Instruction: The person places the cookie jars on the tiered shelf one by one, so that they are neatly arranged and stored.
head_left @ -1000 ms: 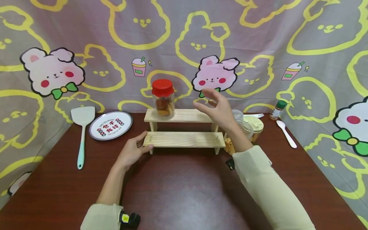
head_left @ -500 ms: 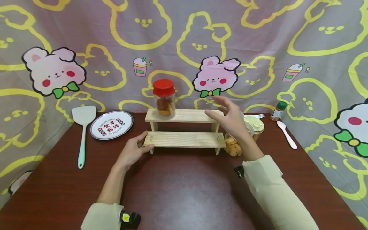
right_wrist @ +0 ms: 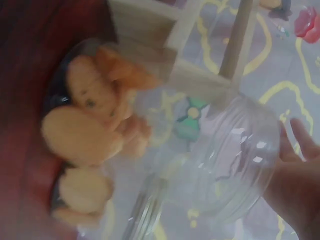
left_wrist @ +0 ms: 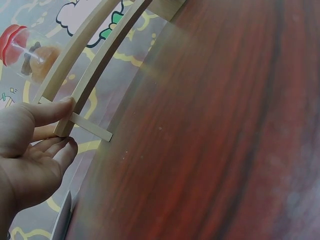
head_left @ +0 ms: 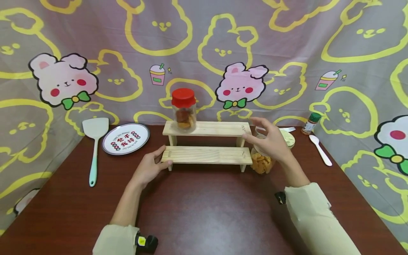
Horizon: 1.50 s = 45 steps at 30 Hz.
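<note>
In the head view, the right hand (head_left: 269, 140) is now reaching lower and farther to the right than a second ago, away from the upper tier and towards the clear cookie jar (head_left: 262, 163). This jar is standing on the surface (head_left: 197, 205) beside the right end of the two-tier wooden rack (head_left: 191, 154), so probably it is becoming the thing to handle. I am counting one red-lidded jar (head_left: 183, 109) (staying on the upper tier), one pale-lidded jar (head_left: 288, 139), one oval plate (head_left: 125, 139), one spatula (head_left: 95, 129), one white spoon (head_left: 321, 152), one fork (head_left: 289, 129) and one green-capped seasoning bottle (head_left: 310, 124).

In the left wrist view, the left hand (left_wrist: 32, 155) is pinching the lower tier's end, thumb above and fingers below.

In the right wrist view, the right fingers are spreading apart near the cookie jar's mouth, gripping nothing visibly; whether they are touching it, I cannot tell.
</note>
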Motion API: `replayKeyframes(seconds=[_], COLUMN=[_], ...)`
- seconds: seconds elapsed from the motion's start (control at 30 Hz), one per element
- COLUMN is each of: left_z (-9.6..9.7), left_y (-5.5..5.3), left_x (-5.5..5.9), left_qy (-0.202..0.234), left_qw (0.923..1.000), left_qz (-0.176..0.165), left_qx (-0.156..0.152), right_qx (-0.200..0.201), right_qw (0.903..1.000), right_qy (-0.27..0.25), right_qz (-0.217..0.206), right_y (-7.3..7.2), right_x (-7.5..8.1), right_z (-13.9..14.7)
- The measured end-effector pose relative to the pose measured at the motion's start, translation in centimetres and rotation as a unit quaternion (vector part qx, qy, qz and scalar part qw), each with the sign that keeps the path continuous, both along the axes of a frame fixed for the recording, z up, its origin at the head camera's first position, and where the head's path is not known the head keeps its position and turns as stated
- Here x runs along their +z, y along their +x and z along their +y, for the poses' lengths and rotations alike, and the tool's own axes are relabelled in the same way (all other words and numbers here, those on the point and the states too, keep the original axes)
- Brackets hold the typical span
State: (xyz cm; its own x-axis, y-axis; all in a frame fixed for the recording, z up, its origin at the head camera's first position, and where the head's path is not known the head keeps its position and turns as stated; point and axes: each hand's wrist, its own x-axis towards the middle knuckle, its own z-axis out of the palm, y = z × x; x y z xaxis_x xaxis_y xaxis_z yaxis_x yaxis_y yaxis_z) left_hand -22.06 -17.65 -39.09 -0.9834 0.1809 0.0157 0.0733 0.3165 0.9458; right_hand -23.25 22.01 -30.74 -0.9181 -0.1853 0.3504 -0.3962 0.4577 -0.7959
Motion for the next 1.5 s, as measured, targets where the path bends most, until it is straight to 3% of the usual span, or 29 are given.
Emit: replayKeyframes(seconds=[0.1,0.3,0.7,1.17,1.5], left_z=[-0.1,-0.2,0.2,0.1,0.0], left_y=[-0.1,-0.1,-0.1,-0.1,0.0], left_x=[-0.1,-0.1,-0.3,-0.3,-0.2], left_qy=[-0.005,0.000,0.007,0.007,0.012], left_qw=[1.0000,1.0000,1.0000,1.0000,0.9999], left_qz=[0.000,-0.001,-0.004,0.005,0.002], left_qx=[-0.001,0.001,-0.001,-0.002,-0.001], right_qx=[0.004,0.004,-0.054,-0.045,-0.035], right_qw=[0.9997,0.9995,0.9920,0.9831,0.9767], right_qy=[0.012,0.013,0.101,0.175,0.203], right_qz=[-0.023,-0.030,-0.054,-0.030,-0.058], right_y=[0.4,0.6,1.7,1.7,1.5], right_x=[-0.2,-0.3,-0.3,-1.5,-1.8], right_z=[0.7,2.2,5.7,6.5,6.4])
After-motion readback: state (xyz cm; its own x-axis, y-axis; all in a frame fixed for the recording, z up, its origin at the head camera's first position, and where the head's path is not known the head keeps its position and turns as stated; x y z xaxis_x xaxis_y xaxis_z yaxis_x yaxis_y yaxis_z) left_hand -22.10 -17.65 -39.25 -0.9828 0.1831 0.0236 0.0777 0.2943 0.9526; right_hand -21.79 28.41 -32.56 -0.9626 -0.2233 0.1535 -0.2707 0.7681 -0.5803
